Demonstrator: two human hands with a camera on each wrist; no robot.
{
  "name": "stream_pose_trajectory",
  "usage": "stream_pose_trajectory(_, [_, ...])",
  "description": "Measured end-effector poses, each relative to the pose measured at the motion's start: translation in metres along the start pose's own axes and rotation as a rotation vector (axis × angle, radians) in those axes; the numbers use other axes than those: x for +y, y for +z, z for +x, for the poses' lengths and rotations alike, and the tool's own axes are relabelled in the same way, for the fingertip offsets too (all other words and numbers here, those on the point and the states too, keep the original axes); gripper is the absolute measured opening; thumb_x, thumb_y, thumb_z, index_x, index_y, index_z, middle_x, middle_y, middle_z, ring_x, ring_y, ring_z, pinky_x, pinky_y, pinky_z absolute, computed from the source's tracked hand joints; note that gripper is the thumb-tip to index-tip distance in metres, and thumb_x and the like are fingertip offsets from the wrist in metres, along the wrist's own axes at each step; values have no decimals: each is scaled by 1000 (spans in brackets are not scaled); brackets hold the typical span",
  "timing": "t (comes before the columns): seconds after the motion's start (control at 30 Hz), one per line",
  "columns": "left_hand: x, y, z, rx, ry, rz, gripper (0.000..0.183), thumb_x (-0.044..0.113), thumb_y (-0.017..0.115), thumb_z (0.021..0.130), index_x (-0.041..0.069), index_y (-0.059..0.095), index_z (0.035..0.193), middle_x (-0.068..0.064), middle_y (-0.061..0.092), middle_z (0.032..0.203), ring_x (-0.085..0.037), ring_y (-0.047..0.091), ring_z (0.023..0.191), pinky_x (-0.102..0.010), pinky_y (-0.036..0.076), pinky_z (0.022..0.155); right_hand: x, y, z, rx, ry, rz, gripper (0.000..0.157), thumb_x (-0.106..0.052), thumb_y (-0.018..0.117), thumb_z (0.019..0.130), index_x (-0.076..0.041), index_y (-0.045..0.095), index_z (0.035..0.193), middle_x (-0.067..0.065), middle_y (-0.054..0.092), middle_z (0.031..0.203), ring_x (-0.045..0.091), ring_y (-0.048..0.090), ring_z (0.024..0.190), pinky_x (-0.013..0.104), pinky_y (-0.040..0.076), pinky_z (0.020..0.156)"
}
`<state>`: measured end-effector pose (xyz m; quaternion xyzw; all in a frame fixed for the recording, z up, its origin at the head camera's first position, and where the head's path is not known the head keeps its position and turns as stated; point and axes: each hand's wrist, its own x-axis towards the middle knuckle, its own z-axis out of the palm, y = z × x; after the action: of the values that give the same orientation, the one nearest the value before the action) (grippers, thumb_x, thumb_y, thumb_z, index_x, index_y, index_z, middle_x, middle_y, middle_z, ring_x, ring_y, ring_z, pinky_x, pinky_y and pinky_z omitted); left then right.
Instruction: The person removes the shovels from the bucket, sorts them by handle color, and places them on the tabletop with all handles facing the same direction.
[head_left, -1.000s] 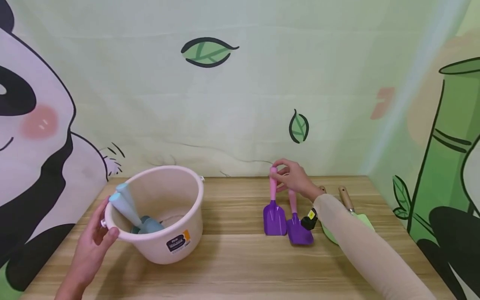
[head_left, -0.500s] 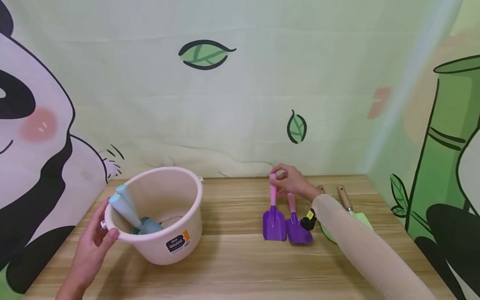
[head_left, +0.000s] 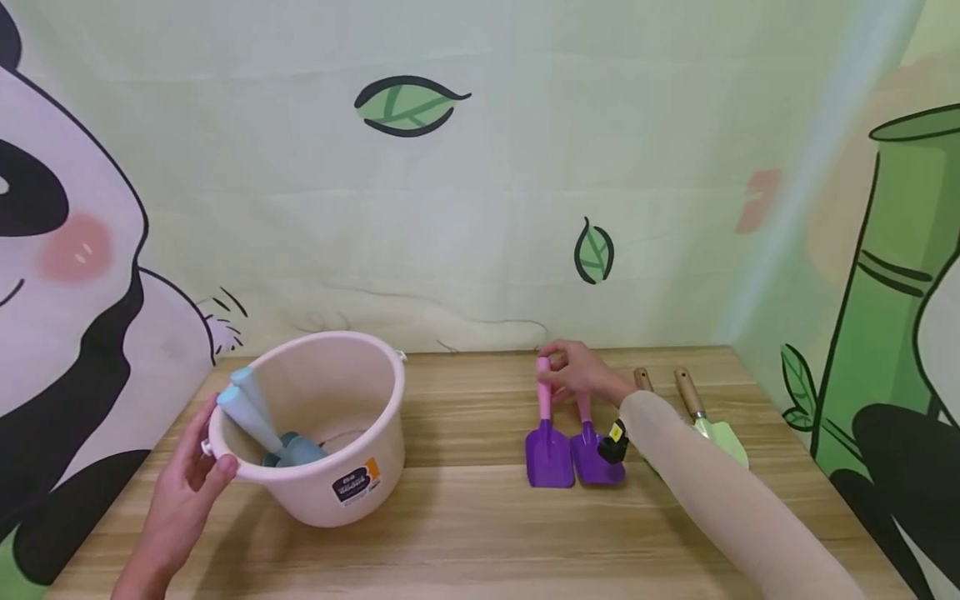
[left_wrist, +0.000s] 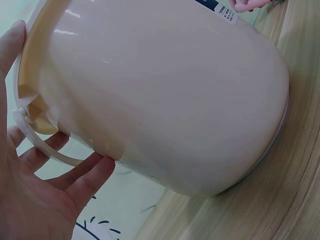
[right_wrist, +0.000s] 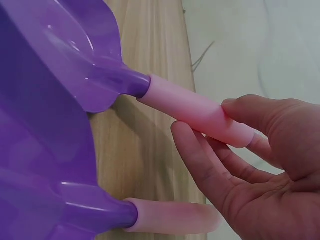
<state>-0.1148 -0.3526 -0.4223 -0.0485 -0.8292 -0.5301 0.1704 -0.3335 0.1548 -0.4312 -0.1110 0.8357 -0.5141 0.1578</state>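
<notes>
As I look through the head camera from afar, the left hand (head_left: 180,496) grips the rim of a pale pink bucket (head_left: 296,498) standing on a wood-grain table (head_left: 480,542). Two blue tools (head_left: 253,421) lean inside the bucket against its left wall. Well apart, to the right, the right hand (head_left: 581,369) pinches the pink handle of a purple shovel (head_left: 550,458), its blade toward me; I cannot tell whether that blade touches the table. Just beside it is a second purple shovel (head_left: 596,468). Farther right, a light green trowel (head_left: 723,442) lies near the beige sleeve (head_left: 705,475). On my left wrist view, the bucket's smooth side fills most of the space; the thumb is at the rim, fingertips against the outer wall near the carrying handle (left_wrist: 30,132). On my right wrist view, thumb and fingers close around the purple shovel's grip, with the second purple shovel's pink handle below.
</notes>
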Motion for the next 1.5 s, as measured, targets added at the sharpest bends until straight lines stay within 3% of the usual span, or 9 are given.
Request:
stream_pose_trajectory(0.3, [-1, 2, -1, -7, 41, -110, 73, -1, 54, 103, 25, 25, 165, 8, 38, 152, 9, 48, 119, -8, 48, 88, 1, 0, 1, -23, 21, 6, 48, -2, 67, 98, 2, 48, 142, 25, 59, 116, 31, 72, 84, 49, 62, 75])
stream_pose_trajectory(0.9, [-1, 1, -2, 0, 26, -57, 73, 1, 55, 103, 27, 24, 165, 3, 35, 157, 7, 46, 123, -7, 46, 89, 4, 5, -4, -76, 26, -73, 62, 1, 66, 97, 5, 38, 152, 26, 60, 114, 38, 72, 79, 45, 63, 71])
stream_pose_trajectory(1.27, [1, 3, -2, -5, 47, -146, 73, -2, 54, 102, 23, 26, 164, 5, 38, 153, 7, 47, 123, -8, 46, 90, 3, 7, -6, -86, 18, -100, 67, 2, 67, 96, 7, 34, 153, 26, 63, 109, 38, 72, 76, 40, 62, 65])
stream_pose_trajectory(1.5, [2, 3, -2, -6, 39, -127, 72, -1, 54, 102, 24, 26, 164, 4, 36, 156, 5, 46, 125, -8, 46, 90, 3, 8, -7, -78, 42, -146, 66, -1, 68, 96, 4, 36, 154, 24, 63, 113, 38, 72, 81, 40, 62, 66])
